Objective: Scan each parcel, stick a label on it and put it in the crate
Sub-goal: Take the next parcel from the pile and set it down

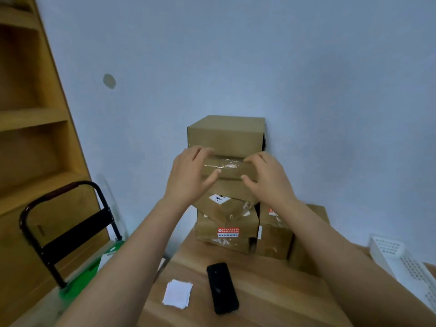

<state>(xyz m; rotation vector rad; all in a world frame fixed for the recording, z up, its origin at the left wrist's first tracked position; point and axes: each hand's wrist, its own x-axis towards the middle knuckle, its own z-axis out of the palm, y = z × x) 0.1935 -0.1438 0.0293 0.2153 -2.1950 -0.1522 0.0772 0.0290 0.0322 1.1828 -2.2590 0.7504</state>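
while a black handset (222, 287) and white labels (177, 293) lie on the table (278, 296), the left hand (191, 177) and right hand (267, 179) clamp opposite ends of a taped cardboard parcel (224, 166).

Left hand (191, 173), right hand (266, 178) cover both ends of parcel (224, 165). Right forearm (330, 244) hides part of lower boxes (273, 241). Left forearm (132, 256) hides part of trolley (77, 234). Red sticker (228, 232) print too small to read. Crate (401, 263) cut by right edge, shelf (23, 119) by left, counter (271, 298) by bottom.
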